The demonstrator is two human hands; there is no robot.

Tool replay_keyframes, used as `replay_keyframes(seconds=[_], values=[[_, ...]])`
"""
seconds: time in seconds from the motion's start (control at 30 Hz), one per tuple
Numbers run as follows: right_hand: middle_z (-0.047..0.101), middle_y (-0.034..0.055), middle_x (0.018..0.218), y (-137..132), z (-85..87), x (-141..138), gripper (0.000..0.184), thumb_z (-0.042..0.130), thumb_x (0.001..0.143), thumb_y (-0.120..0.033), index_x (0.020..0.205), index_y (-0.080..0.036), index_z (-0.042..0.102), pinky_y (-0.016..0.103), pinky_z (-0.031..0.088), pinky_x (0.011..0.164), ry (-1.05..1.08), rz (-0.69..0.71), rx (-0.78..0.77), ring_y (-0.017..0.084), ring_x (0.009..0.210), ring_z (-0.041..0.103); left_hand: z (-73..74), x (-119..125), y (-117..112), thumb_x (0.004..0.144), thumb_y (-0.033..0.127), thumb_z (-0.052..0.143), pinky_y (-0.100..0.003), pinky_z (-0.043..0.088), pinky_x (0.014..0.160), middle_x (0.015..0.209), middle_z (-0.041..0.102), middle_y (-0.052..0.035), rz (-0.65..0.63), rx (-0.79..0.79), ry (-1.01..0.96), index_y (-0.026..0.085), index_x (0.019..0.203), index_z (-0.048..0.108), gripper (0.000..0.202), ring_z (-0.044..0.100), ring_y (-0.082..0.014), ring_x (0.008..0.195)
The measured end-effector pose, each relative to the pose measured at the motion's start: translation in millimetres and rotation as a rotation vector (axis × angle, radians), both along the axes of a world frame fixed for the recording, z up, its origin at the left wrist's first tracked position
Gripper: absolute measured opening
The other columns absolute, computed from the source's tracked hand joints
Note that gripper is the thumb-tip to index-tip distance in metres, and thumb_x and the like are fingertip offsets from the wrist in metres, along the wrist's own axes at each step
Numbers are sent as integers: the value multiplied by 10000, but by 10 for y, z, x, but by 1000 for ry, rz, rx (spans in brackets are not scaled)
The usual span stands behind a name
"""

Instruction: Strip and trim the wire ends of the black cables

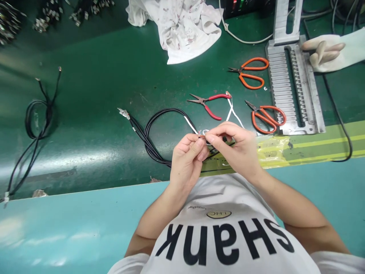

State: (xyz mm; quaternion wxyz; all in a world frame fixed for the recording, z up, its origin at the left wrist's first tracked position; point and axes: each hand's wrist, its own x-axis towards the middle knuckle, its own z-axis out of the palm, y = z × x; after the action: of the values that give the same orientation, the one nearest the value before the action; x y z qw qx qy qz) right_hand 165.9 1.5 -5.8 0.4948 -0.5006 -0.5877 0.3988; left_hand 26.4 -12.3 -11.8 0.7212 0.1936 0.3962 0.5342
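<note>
Near the bench's front edge, my left hand [188, 156] pinches the end of a black cable [168, 111], where thin wires show. Close against it, my right hand [235, 146] has thumb and forefinger closed on a small reddish-brown wire [202, 136] at that same end. The cable lies in a loop to the left of my hands, and metal connectors [124, 113] show at its far end. A white strip [190, 125] runs along the cable by my left fingertips. My fingers partly cover the wire ends.
Red-handled pliers [203, 101] lie beyond my hands. Two orange-handled snips, the far one [248, 72] and the near one [265, 117], lie beside a slotted metal fixture [296, 87]. Also around are a glove [327, 53], a white cloth [185, 30] and another coiled cable [37, 129].
</note>
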Motion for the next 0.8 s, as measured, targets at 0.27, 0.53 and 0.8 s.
replay_keyframes(seconds=[0.27,0.53,0.8], values=[[719,-17,736,78,4,-52,87,693,890,-205,813,-184,729,223,501,615,167,82,-182,92,638,617,0,-19,-4,875,305,737,-230,372,609,659,525,21,-32,11,18,147,759,574,255,432,-69,554],[715,-1,704,110,-24,-51,117,713,874,-268,801,-176,717,260,524,609,307,145,-311,120,613,637,-5,-14,-19,879,327,727,-221,382,566,743,572,9,-45,25,84,144,735,565,283,512,-67,552],[714,-14,737,100,-37,-10,78,708,858,-200,789,-191,743,228,449,582,93,57,-176,92,622,543,5,15,-38,869,257,733,-192,273,507,706,515,34,-14,33,89,142,793,579,207,346,-12,477]])
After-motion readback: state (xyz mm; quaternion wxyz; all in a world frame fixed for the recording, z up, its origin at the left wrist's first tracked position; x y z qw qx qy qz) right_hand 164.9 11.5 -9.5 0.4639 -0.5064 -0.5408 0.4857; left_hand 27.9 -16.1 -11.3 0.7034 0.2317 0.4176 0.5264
